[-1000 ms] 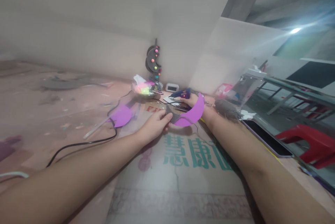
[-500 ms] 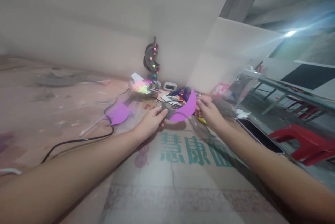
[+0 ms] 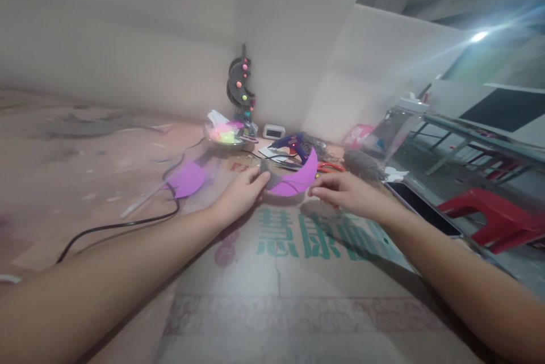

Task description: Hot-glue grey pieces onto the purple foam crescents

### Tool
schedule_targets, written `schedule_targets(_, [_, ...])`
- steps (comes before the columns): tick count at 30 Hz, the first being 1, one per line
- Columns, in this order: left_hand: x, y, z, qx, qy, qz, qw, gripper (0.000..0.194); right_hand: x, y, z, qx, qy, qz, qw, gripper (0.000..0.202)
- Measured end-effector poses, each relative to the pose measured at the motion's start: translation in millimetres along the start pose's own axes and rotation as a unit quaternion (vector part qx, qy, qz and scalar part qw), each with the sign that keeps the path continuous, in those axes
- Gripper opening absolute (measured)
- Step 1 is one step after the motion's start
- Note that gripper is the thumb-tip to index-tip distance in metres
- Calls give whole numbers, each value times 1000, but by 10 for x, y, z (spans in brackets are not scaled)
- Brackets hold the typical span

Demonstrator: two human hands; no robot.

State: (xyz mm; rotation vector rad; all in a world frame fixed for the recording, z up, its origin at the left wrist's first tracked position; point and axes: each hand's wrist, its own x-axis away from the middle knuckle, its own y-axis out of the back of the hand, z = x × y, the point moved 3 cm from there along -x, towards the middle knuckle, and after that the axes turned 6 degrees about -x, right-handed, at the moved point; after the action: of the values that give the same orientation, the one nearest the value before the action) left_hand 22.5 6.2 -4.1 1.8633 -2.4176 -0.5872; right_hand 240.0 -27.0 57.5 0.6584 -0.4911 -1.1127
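A purple crescent (image 3: 303, 175), grey at its left end, is held up over the printed cardboard sheet (image 3: 238, 307). My left hand (image 3: 246, 187) pinches that grey end between thumb and fingers. A thin grey line, perhaps a cord, crosses the purple face toward my right hand (image 3: 347, 192). The right hand's fingers are closed together beside the crescent's lower right edge; what they grip, if anything, is too small to tell. Just behind the crescent lies a blue glue gun (image 3: 293, 142) with a small red light.
A decorated dark crescent ornament (image 3: 240, 86) stands against the wall, behind a bowl of colourful bits (image 3: 225, 139). Nearby is a small white clock (image 3: 273, 132). Purple paper (image 3: 187, 178) and a black cable (image 3: 123, 223) lie left; a phone (image 3: 421, 208) and clear jug (image 3: 398, 125) stand right.
My right hand has come down and slightly back from the crescent's upper right side to its lower right edge. The left hand still grips the crescent. The view has shifted slightly.
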Motion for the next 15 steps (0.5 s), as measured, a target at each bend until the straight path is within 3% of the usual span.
schedule_targets(3, [19,-8,-57,-80,-39,32,996,32,66,216,123,150,79,-126,977,27])
schedule_targets(5, [24,-18,-64,-91,-47,52,993,33,99,322,158,181,89,-173,964,26])
schedule_targets(15, [37,-94,-25,-10,-68,130,989,32,8,533,-60,123,82,-243,959,27])
